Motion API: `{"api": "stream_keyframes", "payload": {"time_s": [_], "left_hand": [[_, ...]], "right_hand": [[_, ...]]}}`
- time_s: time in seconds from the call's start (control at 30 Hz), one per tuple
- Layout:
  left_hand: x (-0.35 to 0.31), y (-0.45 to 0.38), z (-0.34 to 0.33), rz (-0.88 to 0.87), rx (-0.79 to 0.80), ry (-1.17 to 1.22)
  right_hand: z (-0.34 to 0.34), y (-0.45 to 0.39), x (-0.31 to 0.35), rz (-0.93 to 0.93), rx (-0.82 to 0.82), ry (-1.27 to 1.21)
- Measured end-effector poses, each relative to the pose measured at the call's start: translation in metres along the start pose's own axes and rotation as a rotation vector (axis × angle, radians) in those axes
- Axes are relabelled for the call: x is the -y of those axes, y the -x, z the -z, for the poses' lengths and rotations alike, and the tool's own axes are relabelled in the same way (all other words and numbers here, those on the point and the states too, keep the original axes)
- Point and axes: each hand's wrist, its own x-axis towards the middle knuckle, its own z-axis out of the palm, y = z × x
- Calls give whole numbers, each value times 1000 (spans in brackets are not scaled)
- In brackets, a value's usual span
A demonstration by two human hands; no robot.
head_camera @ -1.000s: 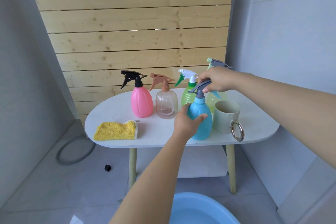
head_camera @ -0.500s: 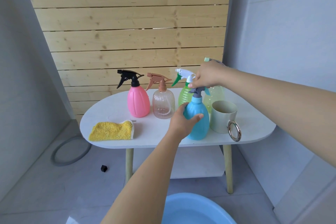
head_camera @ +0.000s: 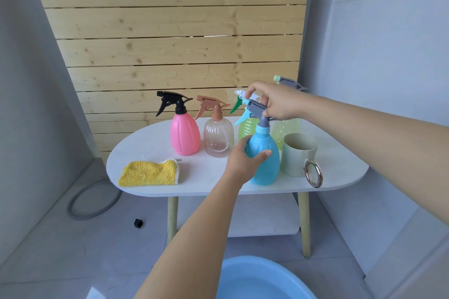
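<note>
gripping blue spray bottle (head_camera: pixel 267 165), left hand (head_camera: pixel 243 161); right hand (head_camera: pixel 279 102) pinching grey sprayer (head_camera: pixel 256 107)

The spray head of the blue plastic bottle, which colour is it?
The spray head is grey, its trigger light blue; head view.

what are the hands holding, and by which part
Both hold the blue spray bottle, which stands on the table. The left hand grips its body; the right hand pinches its grey trigger head.
</note>
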Motion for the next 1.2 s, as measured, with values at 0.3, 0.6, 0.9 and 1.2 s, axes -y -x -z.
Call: {"api": "stream_keyframes", "payload": {"time_s": [0.3,0.6,0.9,1.2], "left_hand": [[0,1,-1,4,-2,-2],[-1,2,0,3,-7,-1],[-1,3,-1,-8,-7,9],[-1,4,-1,0,-6,14]], "right_hand": [[6,2,4,-27,36,133],[10,5,16,-66,67,161],[15,8,9,-10,176,325],[-1,5,21,-61,-18,348]]}}
